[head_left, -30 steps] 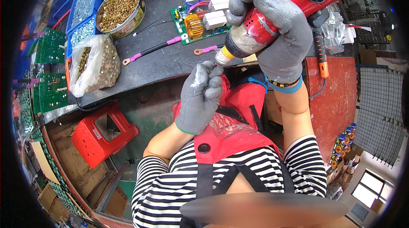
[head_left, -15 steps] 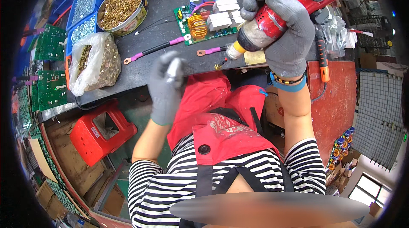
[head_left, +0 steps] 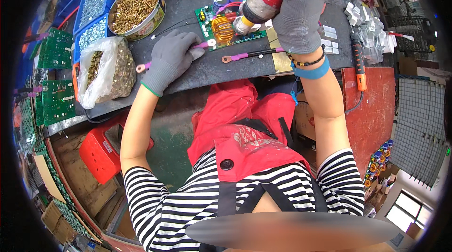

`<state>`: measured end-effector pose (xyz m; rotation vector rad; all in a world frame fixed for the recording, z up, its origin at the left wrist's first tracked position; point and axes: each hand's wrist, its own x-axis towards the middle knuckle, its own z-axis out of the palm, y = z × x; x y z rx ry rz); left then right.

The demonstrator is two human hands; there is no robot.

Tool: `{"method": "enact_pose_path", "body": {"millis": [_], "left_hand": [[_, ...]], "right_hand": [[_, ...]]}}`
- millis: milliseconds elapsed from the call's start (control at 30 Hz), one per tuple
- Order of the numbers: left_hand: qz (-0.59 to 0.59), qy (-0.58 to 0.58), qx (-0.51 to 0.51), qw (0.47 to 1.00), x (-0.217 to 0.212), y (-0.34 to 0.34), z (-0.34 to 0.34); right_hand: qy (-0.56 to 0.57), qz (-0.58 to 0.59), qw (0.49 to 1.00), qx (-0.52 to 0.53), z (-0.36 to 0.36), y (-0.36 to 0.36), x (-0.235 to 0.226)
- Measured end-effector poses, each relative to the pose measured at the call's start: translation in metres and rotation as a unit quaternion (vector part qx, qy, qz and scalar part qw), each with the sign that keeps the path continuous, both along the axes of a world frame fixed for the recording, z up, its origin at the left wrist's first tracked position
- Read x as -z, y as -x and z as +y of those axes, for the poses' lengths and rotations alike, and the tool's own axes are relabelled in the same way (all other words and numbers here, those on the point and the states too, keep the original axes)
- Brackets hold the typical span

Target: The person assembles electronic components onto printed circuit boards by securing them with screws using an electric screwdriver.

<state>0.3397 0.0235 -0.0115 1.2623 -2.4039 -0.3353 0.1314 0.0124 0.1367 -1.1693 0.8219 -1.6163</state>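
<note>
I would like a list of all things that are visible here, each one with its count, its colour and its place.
circuit board: one, green with a copper coil, bench centre
pink-ended cable: one, black, in front of the board
electric screwdriver: one, red, tip on the board
round tin: one, full of brass screws, bench left
plastic bag: one, clear, beside the tin
stool: one, red, under the bench
left hand: grey glove, on a second pink-ended cable
right hand: grey glove, gripping the screwdriver

Brightly, evenly lit from above, sharp around the green circuit board (head_left: 226, 28), bowed and darkened to a black fisheye rim far from it, smeared below near the bottom edge.
</note>
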Motion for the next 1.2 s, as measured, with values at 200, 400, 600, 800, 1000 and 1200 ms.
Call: {"method": "enact_pose_path", "body": {"millis": [200, 400, 600, 800, 1000, 1200], "left_hand": [[-0.034, -0.058, 0.021, 0.998, -0.006, 0.001, -0.01], [-0.056, -0.076, 0.001, 0.996, -0.01, 0.005, -0.008], [-0.051, -0.052, 0.004, 0.997, -0.005, 0.005, -0.007], [-0.067, -0.052, 0.0, 0.996, -0.003, 0.006, -0.009], [-0.062, -0.045, 0.002, 0.997, -0.007, 0.006, -0.008], [-0.073, -0.05, 0.011, 0.996, -0.004, 0.004, -0.011]], "right_hand": [[0.187, -0.042, 0.977, -0.092, -0.024, -0.014, 0.014], [-0.021, 0.045, 0.999, 0.013, -0.017, -0.018, 0.018], [-0.006, 0.106, 0.994, 0.034, -0.023, -0.036, 0.048], [0.348, 0.216, 0.901, 0.145, -0.046, -0.036, 0.083], [0.294, 0.141, 0.944, 0.058, -0.049, -0.037, 0.099], [0.156, 0.236, 0.954, 0.096, -0.022, -0.051, 0.077]]}}
